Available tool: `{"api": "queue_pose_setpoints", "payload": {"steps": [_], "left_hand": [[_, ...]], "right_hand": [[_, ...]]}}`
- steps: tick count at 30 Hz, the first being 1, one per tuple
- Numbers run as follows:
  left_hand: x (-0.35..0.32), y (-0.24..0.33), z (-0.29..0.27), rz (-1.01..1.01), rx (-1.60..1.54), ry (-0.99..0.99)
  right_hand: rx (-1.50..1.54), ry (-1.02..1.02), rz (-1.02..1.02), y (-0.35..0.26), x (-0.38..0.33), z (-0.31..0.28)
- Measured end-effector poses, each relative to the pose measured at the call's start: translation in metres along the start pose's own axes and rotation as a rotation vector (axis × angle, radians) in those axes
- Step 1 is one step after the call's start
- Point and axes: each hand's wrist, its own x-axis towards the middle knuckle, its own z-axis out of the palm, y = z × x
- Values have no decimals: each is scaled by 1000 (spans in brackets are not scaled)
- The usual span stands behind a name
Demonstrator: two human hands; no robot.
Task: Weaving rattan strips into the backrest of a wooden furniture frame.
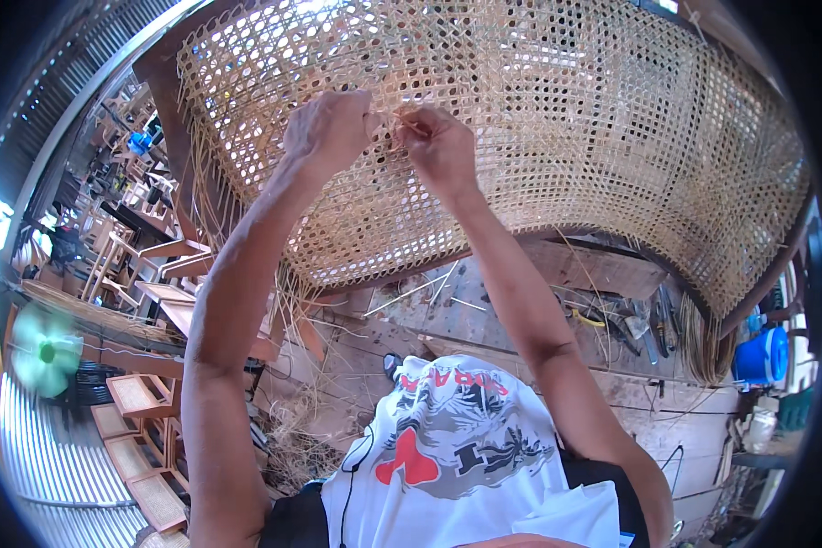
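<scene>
The right grip (pixel 443 146) pinches a cane strip (pixel 404 110) on the woven sheet (pixel 557 119), nearer its left edge; left grip (pixel 329 132) curled, can't tell on what.

Open way to the right, loose strands to the left.
Above the woven cane panel (pixel 557 119), a hand could pass freely right of the right hand (pixel 445 157); the left hand (pixel 324 135) is just beside it, with a narrow gap between. Loose strands (pixel 288 294) stick out at the panel's lower-left corner, and a hanging bundle (pixel 703 345) blocks the lower right, near the tools (pixel 644 333).
</scene>
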Motion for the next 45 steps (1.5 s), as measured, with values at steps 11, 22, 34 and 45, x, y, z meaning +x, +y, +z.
{"api": "queue_pose_setpoints", "payload": {"steps": [11,22,34,45], "left_hand": [[-33,-58,-107,218,145,246],[-11,-39,-52,65,-96,152],[-7,-9,-42,25,285,-60],[-2,-32,-22,1,23,14]], "right_hand": [[-524,-244,-344,-59,28,-82],[418,-144,-5,-22,50,-1],[-11,18,-219,-14,37,-2],[-448,36,-498,-32,38,17]]}}
